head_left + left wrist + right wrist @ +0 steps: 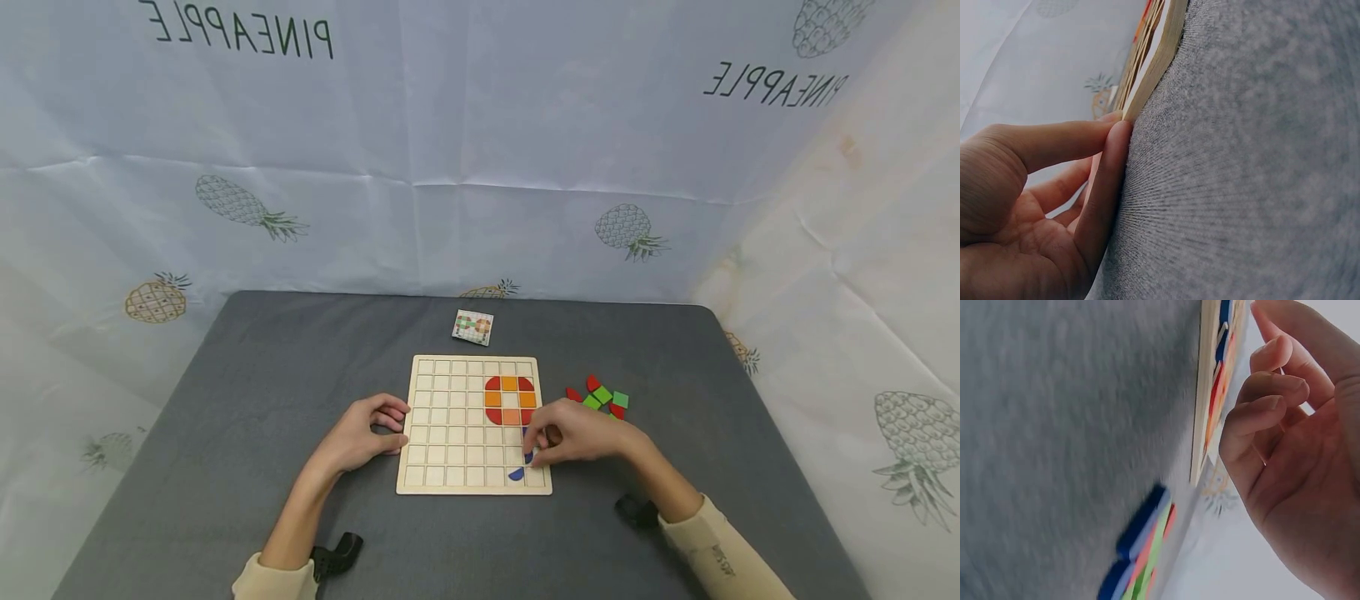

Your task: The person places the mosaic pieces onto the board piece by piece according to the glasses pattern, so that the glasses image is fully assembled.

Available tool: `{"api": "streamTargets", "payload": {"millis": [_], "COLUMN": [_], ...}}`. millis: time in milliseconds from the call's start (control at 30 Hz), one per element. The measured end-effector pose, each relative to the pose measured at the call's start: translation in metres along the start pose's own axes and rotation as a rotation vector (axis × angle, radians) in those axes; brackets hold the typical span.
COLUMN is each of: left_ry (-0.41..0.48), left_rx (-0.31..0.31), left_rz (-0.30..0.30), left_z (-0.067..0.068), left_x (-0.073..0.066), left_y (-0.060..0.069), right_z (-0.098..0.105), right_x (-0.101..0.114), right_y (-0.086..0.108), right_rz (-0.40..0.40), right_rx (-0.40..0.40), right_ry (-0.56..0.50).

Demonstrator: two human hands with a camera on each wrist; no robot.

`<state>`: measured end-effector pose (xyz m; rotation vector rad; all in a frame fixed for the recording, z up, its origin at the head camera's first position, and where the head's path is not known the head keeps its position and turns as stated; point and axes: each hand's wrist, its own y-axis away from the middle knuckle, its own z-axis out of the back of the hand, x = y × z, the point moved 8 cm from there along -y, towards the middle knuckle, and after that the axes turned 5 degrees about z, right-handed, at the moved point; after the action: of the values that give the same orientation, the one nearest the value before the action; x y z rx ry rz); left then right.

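Observation:
A wooden grid board point(450, 433) lies on the grey table. My left hand point(371, 433) rests at its left side, fingertips and thumb touching the edge; the left wrist view shows them meeting the board's rim point(1160, 62). Over the lower right cells, my right hand point(577, 431) pinches a small blue piece point(528, 457) between thumb and forefinger, partly hidden by the fingers. Another blue piece point(516, 474) sits just left of it. Red rounded pieces point(492, 415) and orange squares point(510, 383) form a ring on the board's upper right.
Right of the board lie loose red and green pieces point(602, 395); blue pieces point(1141, 525) show there in the right wrist view. A small pattern card point(473, 327) lies behind the board. Pineapple-printed cloth point(450, 242) hangs behind the table.

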<state>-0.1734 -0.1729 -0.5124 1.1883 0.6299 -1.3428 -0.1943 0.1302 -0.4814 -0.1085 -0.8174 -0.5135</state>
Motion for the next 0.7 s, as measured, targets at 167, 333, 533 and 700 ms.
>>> {"api": "streamTargets", "payload": {"millis": [167, 333, 533, 700], "left_ry": [-0.002, 0.002, -0.002, -0.002], "left_rx": [-0.003, 0.001, 0.002, 0.002], "left_rz": [0.004, -0.001, -0.003, -0.006], "left_z": [0.0, 0.0, 0.001, 0.0], "left_x": [0.0, 0.0, 0.0, 0.0], "left_y": [0.0, -0.001, -0.001, -0.001], "right_z": [0.017, 0.036, 0.056, 0.068], "right_x": [-0.009, -0.023, -0.041, -0.056], "right_y": [0.009, 0.022, 0.04, 0.056], "right_rz": [-0.01, -0.059, -0.089, -0.106], "right_rx": [-0.053, -0.118, -0.196, -0.242], "right_ry": [-0.02, -0.016, 0.014, 0.03]}}
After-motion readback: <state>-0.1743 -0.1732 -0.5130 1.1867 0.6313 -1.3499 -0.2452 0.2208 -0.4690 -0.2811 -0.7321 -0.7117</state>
